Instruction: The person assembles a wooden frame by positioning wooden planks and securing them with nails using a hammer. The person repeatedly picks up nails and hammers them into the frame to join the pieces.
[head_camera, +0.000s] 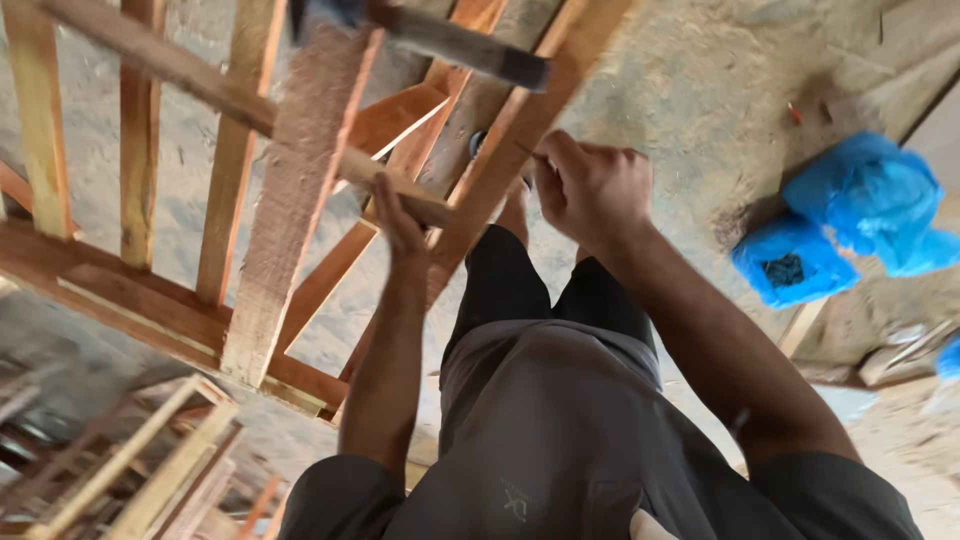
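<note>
I stand over a wooden frame (130, 300) of slats and rails. My left hand (398, 215) grips the end of a thin slat (200, 85) that runs diagonally across a rough, wide board (295, 190). My right hand (592, 188) is closed in a fist beside a slanted beam (520, 120). It pinches a thin, nail-like piece whose tip points at the beam; the piece is too small to identify for certain. A blurred grey bar with a dark end (470, 50) crosses the top of the view, and no hand shows on it.
Two crumpled blue plastic bags (850, 220) lie on the sawdust-covered floor (700, 90) at the right. More wooden frames (130, 470) are stacked at the lower left. Scrap wood (900, 355) lies at the right edge.
</note>
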